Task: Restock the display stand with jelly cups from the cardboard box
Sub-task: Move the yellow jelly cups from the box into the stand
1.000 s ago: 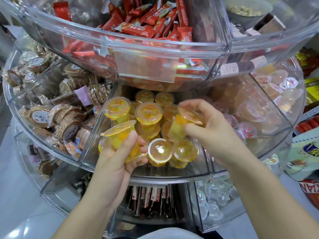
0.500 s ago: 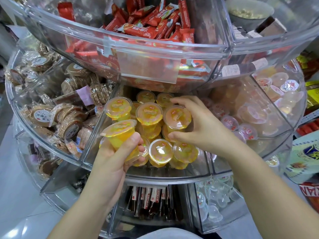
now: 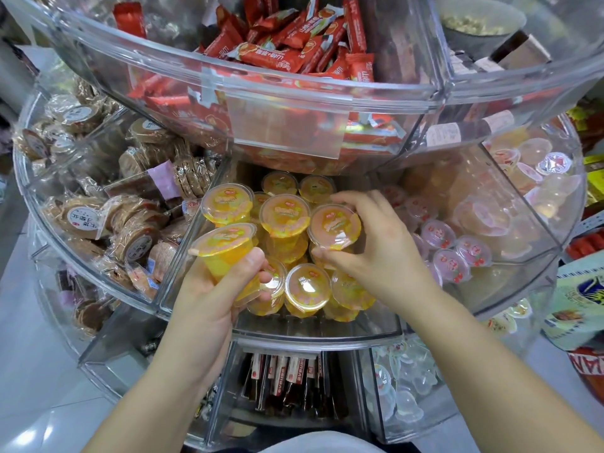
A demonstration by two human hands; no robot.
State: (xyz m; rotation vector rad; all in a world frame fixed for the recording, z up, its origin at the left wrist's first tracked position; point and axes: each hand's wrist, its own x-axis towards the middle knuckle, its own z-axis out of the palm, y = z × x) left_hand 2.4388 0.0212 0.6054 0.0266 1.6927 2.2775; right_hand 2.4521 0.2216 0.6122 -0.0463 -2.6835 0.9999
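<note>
A clear round display stand (image 3: pixel 313 331) has a middle compartment filled with several orange jelly cups (image 3: pixel 284 215). My left hand (image 3: pixel 209 295) grips one orange jelly cup (image 3: pixel 225 250), tilted, at the front left of that compartment. My right hand (image 3: pixel 376 250) holds another orange jelly cup (image 3: pixel 333 225) from above, thumb and fingers round its rim, resting it upright on top of the pile. The cardboard box is out of view.
The tier above holds red snack bars (image 3: pixel 294 53) and overhangs the jelly compartment. Wrapped round biscuits (image 3: pixel 130 230) fill the compartment to the left, pale pink jelly cups (image 3: pixel 454 253) the one to the right. The lower tier has stick packs (image 3: pixel 287 380) and clear cups (image 3: pixel 402 397).
My right hand has carried its cup from in front of the compartment down and back onto the pile. My left hand keeps its cup, shifted slightly.
</note>
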